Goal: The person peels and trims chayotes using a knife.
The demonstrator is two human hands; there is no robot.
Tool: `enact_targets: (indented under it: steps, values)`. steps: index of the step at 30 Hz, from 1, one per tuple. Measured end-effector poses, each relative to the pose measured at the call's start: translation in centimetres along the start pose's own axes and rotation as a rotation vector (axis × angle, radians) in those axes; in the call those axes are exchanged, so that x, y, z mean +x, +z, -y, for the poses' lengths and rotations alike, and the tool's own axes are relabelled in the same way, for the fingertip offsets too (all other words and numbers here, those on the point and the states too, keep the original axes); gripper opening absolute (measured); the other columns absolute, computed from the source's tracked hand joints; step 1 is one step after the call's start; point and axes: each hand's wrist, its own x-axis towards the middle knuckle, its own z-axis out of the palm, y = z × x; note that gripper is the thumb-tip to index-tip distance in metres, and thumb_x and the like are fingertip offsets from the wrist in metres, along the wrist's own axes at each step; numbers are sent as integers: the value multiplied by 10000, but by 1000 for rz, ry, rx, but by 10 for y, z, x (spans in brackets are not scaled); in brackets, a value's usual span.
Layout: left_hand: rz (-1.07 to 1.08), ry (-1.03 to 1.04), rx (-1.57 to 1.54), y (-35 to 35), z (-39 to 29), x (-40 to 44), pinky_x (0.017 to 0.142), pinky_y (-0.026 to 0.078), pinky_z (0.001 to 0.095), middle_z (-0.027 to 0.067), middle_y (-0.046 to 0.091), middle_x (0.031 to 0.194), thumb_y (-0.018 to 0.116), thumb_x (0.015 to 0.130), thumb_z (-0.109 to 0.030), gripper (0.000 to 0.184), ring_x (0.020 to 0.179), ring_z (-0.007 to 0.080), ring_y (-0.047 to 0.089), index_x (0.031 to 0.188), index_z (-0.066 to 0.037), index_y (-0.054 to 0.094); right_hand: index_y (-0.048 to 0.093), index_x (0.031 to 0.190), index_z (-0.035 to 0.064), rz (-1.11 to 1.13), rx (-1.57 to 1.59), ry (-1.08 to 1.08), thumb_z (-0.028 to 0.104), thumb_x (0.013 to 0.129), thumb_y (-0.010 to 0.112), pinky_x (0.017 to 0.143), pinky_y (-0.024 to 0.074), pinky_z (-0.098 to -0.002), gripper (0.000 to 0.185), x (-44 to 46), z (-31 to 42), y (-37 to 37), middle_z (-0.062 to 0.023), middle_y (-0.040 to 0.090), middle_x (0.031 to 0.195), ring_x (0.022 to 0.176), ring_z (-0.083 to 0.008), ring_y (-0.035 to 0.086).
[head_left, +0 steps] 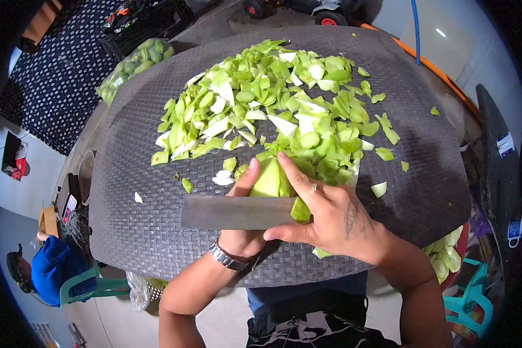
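Holding this pale green vegetable point(267, 178) low over the near side of the table point(139, 226), just in front of the heap of cut pieces point(243, 98). My left hand point(246, 239) is partly hidden by the blade, but it's cupped around the vegetable with the thumb up one side. My right hand point(336, 214) is closed around the end of the knife point(238, 212), index finger stretched over the vegetable; can't see the handle. I'd guess it's firm, fairly light and slick where the skin's off, so hold it low and from the sides, away from the edge. Thin bits probably snap easily. No readable brands: the white shirt print point(307, 332) and mug point(514, 229) markings aren't legible.
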Motion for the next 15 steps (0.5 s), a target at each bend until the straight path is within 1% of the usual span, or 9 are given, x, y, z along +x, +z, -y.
enact_targets:
  steps: [1, 3, 4, 6, 8, 11, 13, 14, 15]
  values:
    - [11, -1, 1, -1, 1, 1, 1034, 540, 475, 164, 698, 1270, 516, 1037, -584, 622, 1141, 310, 689, 1352, -56, 609, 397, 1547, -75, 1, 18, 1, 558, 848, 806, 983, 545, -453, 1028, -1, 0, 0, -308, 669, 1225, 1117, -419, 702]
    - [31, 1, 1, -4, 2, 3, 1026, 543, 473, 157, 701, 1256, 511, 1044, -569, 606, 1128, 308, 691, 1349, -54, 603, 373, 1557, -72, -34, 18, -51, 582, 866, 776, 883, 560, -454, 1032, 0, -3, 1, -289, 679, 1091, 993, -411, 718]
    - [20, 23, 24, -6, 2, 3, 1021, 547, 471, 155, 698, 1256, 507, 1046, -565, 599, 1127, 305, 691, 1350, -58, 598, 351, 1568, -64, -73, 2, -102, 605, 881, 748, 786, 574, -460, 1038, 1, -9, 5, -273, 686, 961, 876, -405, 729]
    - [3, 61, 73, -12, 4, 3, 1010, 553, 468, 149, 694, 1255, 501, 1050, -557, 584, 1126, 299, 690, 1352, -64, 589, 335, 1581, -43, -123, -43, -157, 620, 901, 721, 694, 587, -462, 1025, 1, -15, 6, -255, 694, 838, 766, -395, 742]
    - [52, 80, 50, -23, 7, 4, 997, 562, 462, 150, 687, 1265, 494, 1053, -557, 583, 1130, 287, 689, 1365, -72, 577, 347, 1586, -17, -143, -99, -166, 601, 912, 721, 702, 587, -457, 988, 2, -19, 5, -251, 698, 853, 778, -390, 744]
    - [75, 168, 114, -13, 5, 2, 981, 574, 453, 141, 671, 1270, 529, 1045, -540, 564, 1127, 277, 688, 1378, -86, 555, 388, 1569, -24, -16, 32, -33, 510, 893, 784, 997, 545, -415, 948, 2, -9, -8, -258, 663, 1306, 1167, -385, 698]
    - [158, 244, 241, -13, 1, 3, 991, 572, 448, 139, 660, 1273, 561, 1032, -533, 568, 1126, 279, 687, 1379, -84, 545, 405, 1552, -34, -4, 153, -80, 504, 894, 785, 1007, 542, -410, 931, 3, -5, -14, -238, 661, 1326, 1184, -376, 693]
    - [130, 241, 208, -16, 2, 3, 994, 575, 442, 138, 651, 1274, 583, 1014, -539, 584, 1127, 277, 686, 1378, -85, 537, 413, 1543, -39, 2, 213, -103, 501, 895, 786, 1012, 541, -407, 923, 5, -5, -16, -228, 660, 1337, 1193, -372, 690]
    - [101, 237, 174, -19, 4, 2, 997, 577, 437, 137, 643, 1274, 605, 996, -545, 601, 1128, 276, 684, 1377, -86, 529, 425, 1534, -33, -41, 206, -157, 487, 903, 784, 960, 558, -413, 893, 6, -7, -15, -226, 676, 1301, 1124, -372, 711]
